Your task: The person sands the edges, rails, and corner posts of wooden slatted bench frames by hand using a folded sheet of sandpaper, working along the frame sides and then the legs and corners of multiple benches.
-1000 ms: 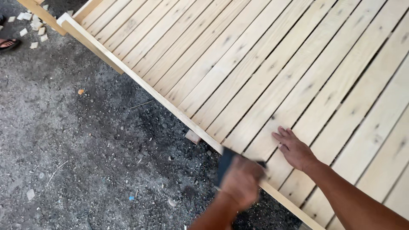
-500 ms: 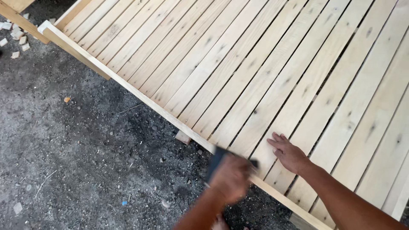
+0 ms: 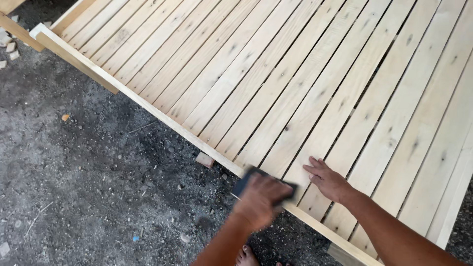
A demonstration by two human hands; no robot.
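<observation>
Sanding block [image 3: 249,181]: a dark, flat block is gripped against the near edge rail, mostly hidden under the left hand; only its dark corners are seen.
Left fingers [image 3: 266,194]: they are closed over the block, blurred, so single fingers cannot be told apart.
Left hand [image 3: 260,199]: it is placed on top of the block, with the forearm reaching in from the bottom edge of the view.
Right fingers [image 3: 315,165]: they are spread flat and open, pressed on a slat, nothing being held.
Right hand [image 3: 327,180]: it is laid palm down just beside the block, to its right, with the arm stretched in from the lower right.
Edge rail [image 3: 148,106]: a long pale strip is run diagonally along the near side of the frame.
Slatted frame [image 3: 305,74]: pale wooden slats are set side by side with narrow gaps.
Ground [image 3: 74,187]: dark, gritty soil is seen beside the frame, strewn with small wood chips.
Wood offcut [image 3: 204,159]: a small piece is lodged under the rail.
Bare toes [image 3: 245,256]: they are seen at the bottom edge.
</observation>
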